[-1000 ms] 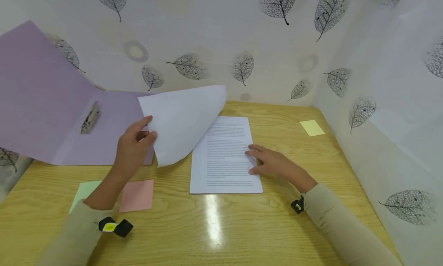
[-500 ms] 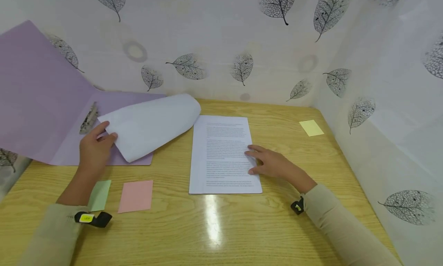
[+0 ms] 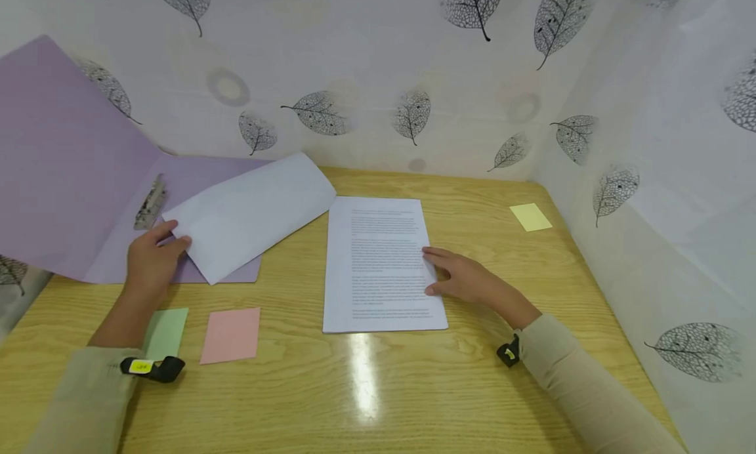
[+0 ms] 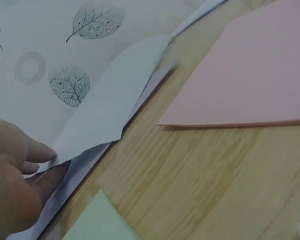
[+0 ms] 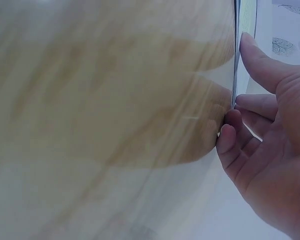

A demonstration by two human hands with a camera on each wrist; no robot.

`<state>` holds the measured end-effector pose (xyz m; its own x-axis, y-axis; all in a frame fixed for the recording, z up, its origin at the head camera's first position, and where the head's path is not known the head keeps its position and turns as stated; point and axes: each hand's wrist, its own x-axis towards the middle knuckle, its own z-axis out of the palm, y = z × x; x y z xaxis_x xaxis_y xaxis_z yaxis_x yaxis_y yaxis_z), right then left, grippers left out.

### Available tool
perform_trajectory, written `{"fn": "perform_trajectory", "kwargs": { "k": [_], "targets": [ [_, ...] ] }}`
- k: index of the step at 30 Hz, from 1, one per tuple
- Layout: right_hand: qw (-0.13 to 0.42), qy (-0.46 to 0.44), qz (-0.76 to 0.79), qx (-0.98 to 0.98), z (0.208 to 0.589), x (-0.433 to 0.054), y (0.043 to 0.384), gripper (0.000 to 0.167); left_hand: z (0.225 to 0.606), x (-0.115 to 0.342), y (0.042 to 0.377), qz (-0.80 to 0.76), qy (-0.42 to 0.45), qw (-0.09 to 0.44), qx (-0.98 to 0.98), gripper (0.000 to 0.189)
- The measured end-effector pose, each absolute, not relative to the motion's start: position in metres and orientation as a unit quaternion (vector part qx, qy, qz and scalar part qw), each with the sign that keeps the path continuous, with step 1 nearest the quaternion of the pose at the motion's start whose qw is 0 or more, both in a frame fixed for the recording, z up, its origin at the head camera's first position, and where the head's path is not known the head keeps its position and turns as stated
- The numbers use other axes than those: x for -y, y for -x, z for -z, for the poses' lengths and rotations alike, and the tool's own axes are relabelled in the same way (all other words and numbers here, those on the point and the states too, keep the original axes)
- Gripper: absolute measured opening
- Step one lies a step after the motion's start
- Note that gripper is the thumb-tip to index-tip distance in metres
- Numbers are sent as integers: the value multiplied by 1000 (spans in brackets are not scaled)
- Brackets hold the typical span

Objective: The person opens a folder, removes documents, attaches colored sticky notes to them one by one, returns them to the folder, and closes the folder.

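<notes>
My left hand (image 3: 150, 254) pinches a corner of a blank-faced white sheet of paper (image 3: 254, 211), thumb and fingers on either side of it in the left wrist view. The sheet (image 4: 112, 95) bends slightly and slants over the right half of an open purple folder (image 3: 71, 159). Close beyond the fingertips is the folder's metal clip (image 3: 151, 201). My right hand (image 3: 463, 277) rests with loosely bent fingers at the right edge of a stack of printed sheets (image 3: 378, 270). In the right wrist view, thumb and fingertips of that hand (image 5: 280, 130) are right at the stack's edge.
A pink sticky pad (image 3: 230, 334) and a green one (image 3: 165, 332) lie in front of the folder, the green partly behind the left forearm. At the back right is a yellow sticky note (image 3: 530, 217). Leaf-patterned covering (image 3: 366, 60) rises behind the wooden table (image 3: 295, 401).
My left hand has carried the white sheet leftward off the printed stack and over the folder, and the sheet has flattened. My right hand has stayed at the stack.
</notes>
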<state>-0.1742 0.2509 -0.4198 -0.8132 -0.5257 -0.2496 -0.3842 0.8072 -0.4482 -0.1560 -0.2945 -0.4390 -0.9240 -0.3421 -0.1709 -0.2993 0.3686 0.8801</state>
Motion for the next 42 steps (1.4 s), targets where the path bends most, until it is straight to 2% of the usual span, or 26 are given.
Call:
{"fn": "perform_trajectory", "kwargs": {
  "k": [4,8,13,17,19,24,31,38,42],
  "targets": [
    [187,241,190,-933,421,-251,174,83,437,296,155,505,-193,24,841,61],
    [190,237,188,-934,423,-251,175,83,433,296,156,449,-175,69,874,57],
    [191,236,190,-934,424,-252,175,83,419,262,149,419,-82,102,899,51],
    [191,233,191,-934,422,-252,174,83,407,210,139,427,44,55,901,48],
    [192,232,192,-934,422,-252,174,83,405,183,136,424,93,8,901,49],
    [190,239,194,-932,423,-251,174,82,420,130,132,393,185,-74,898,50],
    [180,248,191,-932,426,-248,175,81,440,108,128,352,198,-144,903,54],
    [184,209,247,-928,419,-261,185,79,442,106,122,337,219,-146,904,52],
    [146,128,290,-937,409,-291,204,69,444,104,121,343,218,-147,902,51]
  ]
}}
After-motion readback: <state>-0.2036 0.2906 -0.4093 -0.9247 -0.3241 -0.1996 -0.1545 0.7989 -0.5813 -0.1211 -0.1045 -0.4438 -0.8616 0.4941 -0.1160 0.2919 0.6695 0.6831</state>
